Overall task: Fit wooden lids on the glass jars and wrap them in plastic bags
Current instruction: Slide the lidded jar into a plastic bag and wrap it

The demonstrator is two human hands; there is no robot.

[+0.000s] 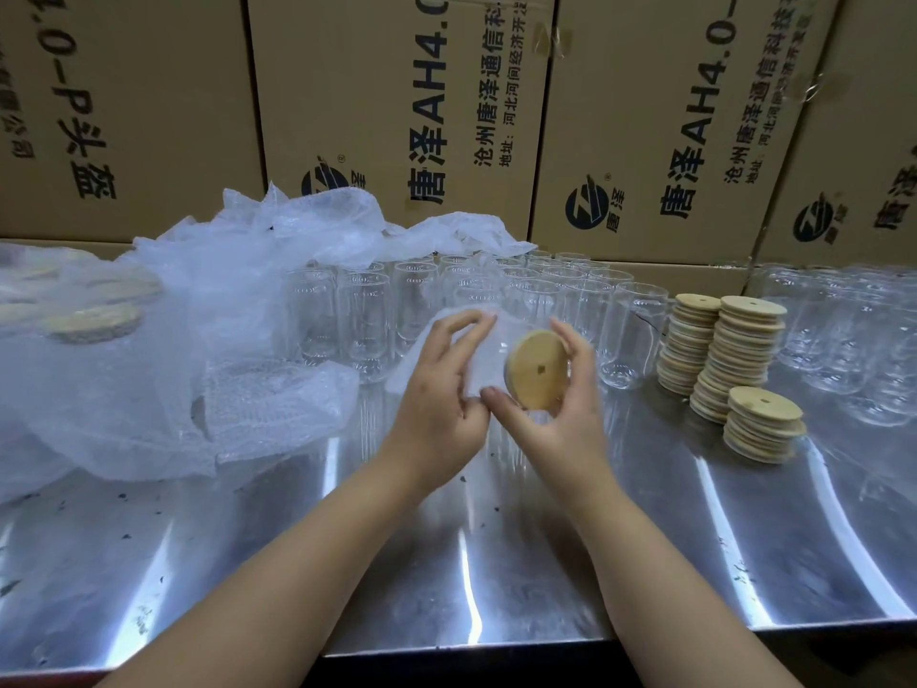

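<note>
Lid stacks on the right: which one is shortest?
The front stack, nearest the table's edge. It is much lower than the two tall stacks behind it, beside the jars.

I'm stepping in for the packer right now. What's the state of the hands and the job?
Left hand: holds the bubble bag around the jar's body.
Right hand: grips the lidded end of that jar; its lid is on and faces the camera.
Jar lies on its side between both hands, above the table.
Done: lid fitted; wrapped jars lie left.
Left: finish bagging this jar, then the bare jars behind. Lid stacks stand right; loose bags left.
</note>
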